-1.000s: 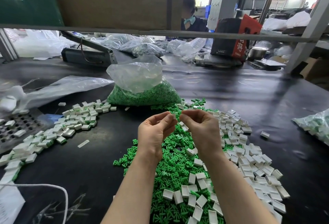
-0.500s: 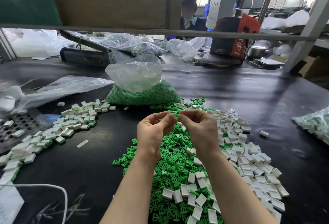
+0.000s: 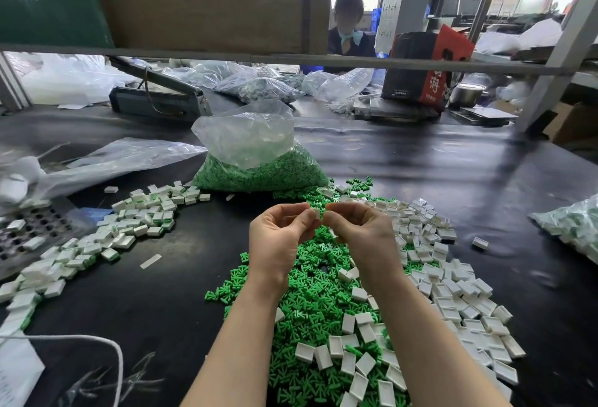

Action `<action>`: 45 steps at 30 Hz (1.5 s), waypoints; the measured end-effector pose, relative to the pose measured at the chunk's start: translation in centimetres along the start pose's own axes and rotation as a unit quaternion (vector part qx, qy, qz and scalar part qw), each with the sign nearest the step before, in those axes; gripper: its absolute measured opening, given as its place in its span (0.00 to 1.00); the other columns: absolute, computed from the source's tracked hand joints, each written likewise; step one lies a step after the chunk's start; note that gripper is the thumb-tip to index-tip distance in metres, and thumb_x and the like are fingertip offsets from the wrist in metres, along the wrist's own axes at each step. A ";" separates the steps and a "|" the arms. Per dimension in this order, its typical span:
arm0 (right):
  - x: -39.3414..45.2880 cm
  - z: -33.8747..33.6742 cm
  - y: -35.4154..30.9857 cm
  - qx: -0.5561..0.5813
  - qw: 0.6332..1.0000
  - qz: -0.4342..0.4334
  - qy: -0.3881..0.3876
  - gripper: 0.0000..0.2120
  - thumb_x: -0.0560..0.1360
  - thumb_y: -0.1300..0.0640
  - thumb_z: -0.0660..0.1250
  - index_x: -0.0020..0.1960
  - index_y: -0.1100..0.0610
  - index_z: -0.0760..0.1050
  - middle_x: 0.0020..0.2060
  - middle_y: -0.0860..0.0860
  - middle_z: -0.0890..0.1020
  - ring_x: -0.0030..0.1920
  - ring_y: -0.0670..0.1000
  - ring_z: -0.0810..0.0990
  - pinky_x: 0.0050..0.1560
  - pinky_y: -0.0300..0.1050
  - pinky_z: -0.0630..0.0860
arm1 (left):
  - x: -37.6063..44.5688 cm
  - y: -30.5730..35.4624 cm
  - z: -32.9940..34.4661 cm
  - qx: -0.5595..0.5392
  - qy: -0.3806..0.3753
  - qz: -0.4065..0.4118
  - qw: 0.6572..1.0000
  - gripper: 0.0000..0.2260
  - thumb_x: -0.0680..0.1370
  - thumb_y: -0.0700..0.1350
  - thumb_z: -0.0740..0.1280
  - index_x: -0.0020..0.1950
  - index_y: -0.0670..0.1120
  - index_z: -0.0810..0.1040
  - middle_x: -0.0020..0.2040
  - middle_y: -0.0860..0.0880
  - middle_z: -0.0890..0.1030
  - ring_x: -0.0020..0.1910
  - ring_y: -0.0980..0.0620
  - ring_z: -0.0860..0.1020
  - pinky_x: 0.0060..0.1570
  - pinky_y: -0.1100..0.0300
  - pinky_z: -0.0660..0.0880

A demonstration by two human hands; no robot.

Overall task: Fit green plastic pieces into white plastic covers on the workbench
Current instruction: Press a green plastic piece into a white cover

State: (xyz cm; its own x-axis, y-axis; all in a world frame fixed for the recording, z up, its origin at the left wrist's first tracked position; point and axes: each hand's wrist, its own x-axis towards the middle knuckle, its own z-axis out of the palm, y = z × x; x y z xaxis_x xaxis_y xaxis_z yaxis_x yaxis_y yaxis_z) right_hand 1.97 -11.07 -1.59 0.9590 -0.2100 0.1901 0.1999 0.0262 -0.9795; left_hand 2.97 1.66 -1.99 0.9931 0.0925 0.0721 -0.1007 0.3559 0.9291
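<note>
Head view. Both hands are raised over the bench, fingertips meeting. A small white cover is pinched by the left hand between thumb and fingers. The right hand is curled against it, fingertips pinched at the cover's edge; whether a green piece is held there cannot be told, as the fingers hide it. A fit is judged to be under way on this one cover.

Done so far: a finished pile lies on the left of the bench, white covers with green showing at their edges, strung from the near left edge back toward the bag.

Left to do: a large heap of loose green pieces lies directly below the hands, and many empty covers are spread on and to the right of it, open sides up. The bag behind the hands holds a further stock of green pieces. A second bag at the right edge holds white and green parts; assembled or not cannot be told.

Judgement: early to middle; unfitted stock far exceeds the finished pile.
</note>
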 end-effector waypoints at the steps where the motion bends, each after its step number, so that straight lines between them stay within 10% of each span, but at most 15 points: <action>1: 0.0 -0.2 0.1 -0.007 1.000 0.010 -0.008 0.02 0.73 0.62 0.73 0.44 0.56 0.82 0.35 0.49 0.85 0.33 0.42 0.80 0.34 0.35 0.75 | 0.0 0.0 0.0 0.010 -0.003 0.003 1.000 0.04 0.73 0.36 0.73 0.46 0.42 0.82 0.39 0.44 0.85 0.40 0.50 0.85 0.39 0.64 0.79; 23: 0.0 -0.7 0.1 -0.139 0.989 -0.025 -0.048 0.03 0.74 0.60 0.73 0.42 0.59 0.82 0.34 0.52 0.84 0.34 0.44 0.81 0.37 0.33 0.76 | 0.1 -0.4 -0.2 0.103 -0.025 0.038 0.994 0.04 0.73 0.35 0.74 0.44 0.42 0.83 0.35 0.47 0.85 0.34 0.55 0.83 0.37 0.67 0.77; 45: 0.0 -1.1 0.2 -0.023 0.997 0.008 -0.076 0.07 0.74 0.60 0.71 0.47 0.64 0.83 0.36 0.55 0.85 0.31 0.43 0.78 0.31 0.32 0.71 | 0.3 0.0 -1.1 0.225 -0.083 0.071 0.968 0.03 0.75 0.40 0.72 0.45 0.48 0.83 0.38 0.50 0.85 0.39 0.54 0.84 0.38 0.67 0.77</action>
State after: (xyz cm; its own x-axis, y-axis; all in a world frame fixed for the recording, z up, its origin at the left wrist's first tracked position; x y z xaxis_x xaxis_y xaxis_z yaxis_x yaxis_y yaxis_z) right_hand 1.78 -12.11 -1.87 0.9821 -0.0591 0.1788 0.1781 -0.0167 -0.9839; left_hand 3.19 2.74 -2.38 0.9708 -0.0533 0.2339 -0.2381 -0.0932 0.9668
